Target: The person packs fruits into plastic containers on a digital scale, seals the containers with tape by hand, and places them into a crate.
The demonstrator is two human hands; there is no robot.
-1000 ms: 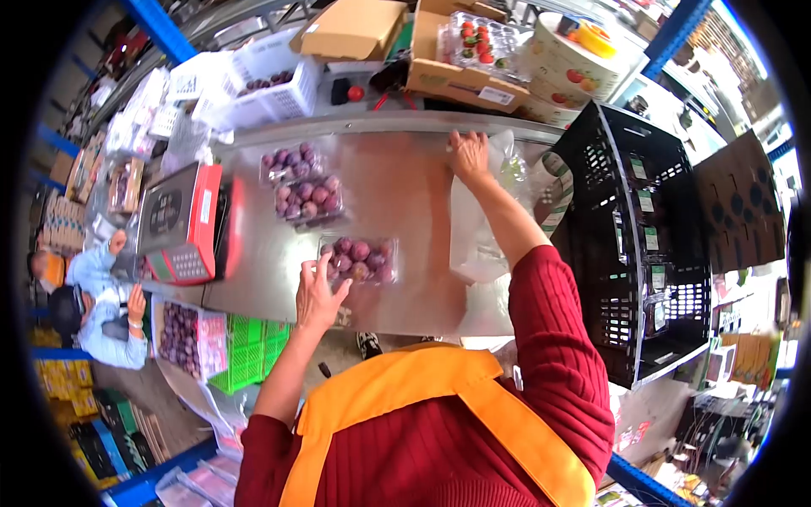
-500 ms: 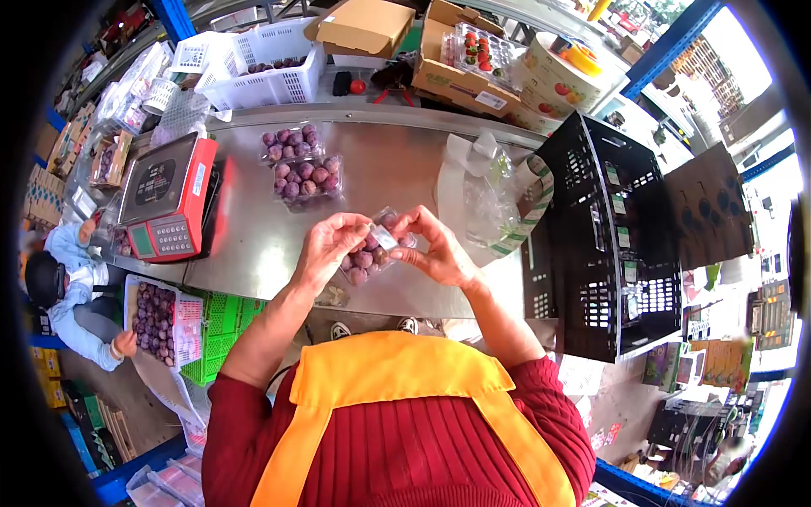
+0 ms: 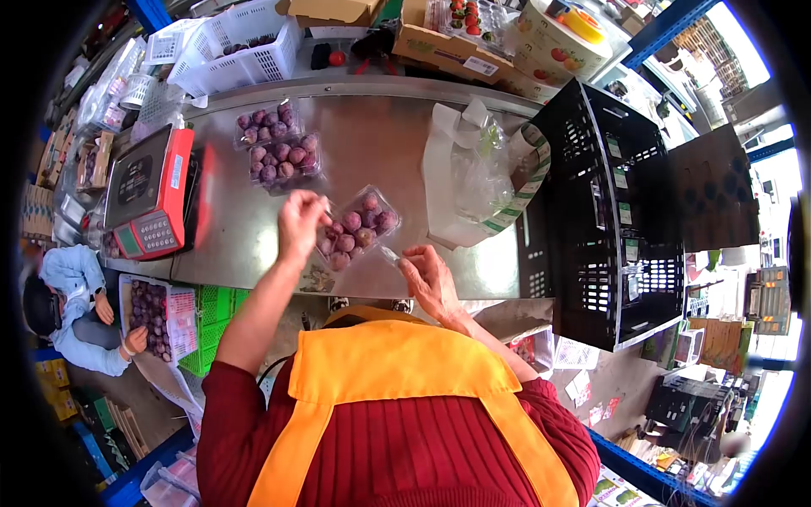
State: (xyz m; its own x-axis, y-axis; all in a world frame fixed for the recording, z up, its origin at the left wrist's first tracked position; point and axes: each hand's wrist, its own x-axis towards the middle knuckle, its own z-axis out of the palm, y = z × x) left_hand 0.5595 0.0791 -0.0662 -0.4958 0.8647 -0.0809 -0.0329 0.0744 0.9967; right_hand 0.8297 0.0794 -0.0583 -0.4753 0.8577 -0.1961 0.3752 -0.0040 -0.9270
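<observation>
In the middle of the steel table [image 3: 384, 144] lies a clear plastic punnet of plums [image 3: 359, 226], set at an angle. My left hand [image 3: 302, 224] is at its left edge, thumb and fingers pinched together. What that pinch holds, if anything, is too small to name. To the punnet's lower right is my right hand [image 3: 429, 279], thumb and forefinger closed near a thin clear piece of plastic. Whether this piece belongs to the punnet, I cannot tell. Two more plum punnets [image 3: 285, 160] sit together farther back on the left.
A red scale [image 3: 152, 194] stands at the left. Clear plastic packaging [image 3: 477, 173] and a black crate [image 3: 604, 220] are to the right. Along the back are a white basket [image 3: 241, 55] and a carton [image 3: 448, 46] holding strawberries. Lower left, a person [image 3: 80, 304] reaches into a plum crate [image 3: 182, 317].
My hands have moved apart: the left went leftward, the right down and slightly right. The small white label seen between them no longer shows. The person at left now has a hand on the crate's plums.
</observation>
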